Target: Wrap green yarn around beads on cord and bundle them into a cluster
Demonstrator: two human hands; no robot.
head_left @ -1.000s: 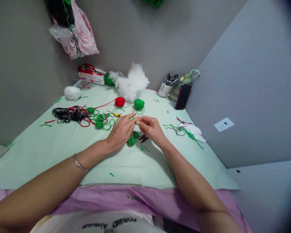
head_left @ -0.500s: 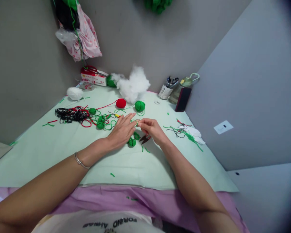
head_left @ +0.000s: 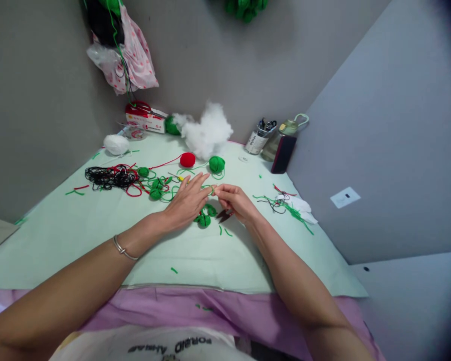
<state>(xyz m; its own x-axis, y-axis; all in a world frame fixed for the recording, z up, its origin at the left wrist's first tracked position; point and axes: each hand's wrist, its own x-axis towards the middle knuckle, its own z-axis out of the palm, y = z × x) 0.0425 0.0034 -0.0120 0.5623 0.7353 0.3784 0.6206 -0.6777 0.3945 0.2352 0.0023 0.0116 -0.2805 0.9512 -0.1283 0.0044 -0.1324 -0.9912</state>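
Note:
My left hand (head_left: 188,200) and my right hand (head_left: 235,200) meet over the middle of the pale green mat (head_left: 97,235). Their fingertips pinch a thin green yarn strand (head_left: 209,188) between them. The left hand's outer fingers are stretched out; its thumb and forefinger are closed on the strand. The right hand's fingers are curled tight on the strand. Just below the hands lie small green crocheted pieces (head_left: 205,218) and a dark pair of snips (head_left: 224,215).
A green yarn ball (head_left: 216,163), a red ball (head_left: 187,159), white stuffing (head_left: 207,131) and a black and red yarn tangle (head_left: 110,177) lie beyond the hands. A jar of tools (head_left: 256,138), a bottle and a phone (head_left: 283,153) stand at the back right. Yarn scraps (head_left: 293,205) lie right.
The hands stay joined on the green strand and have barely shifted; the left hand's fingers have spread a little. The view has tilted slightly upward.

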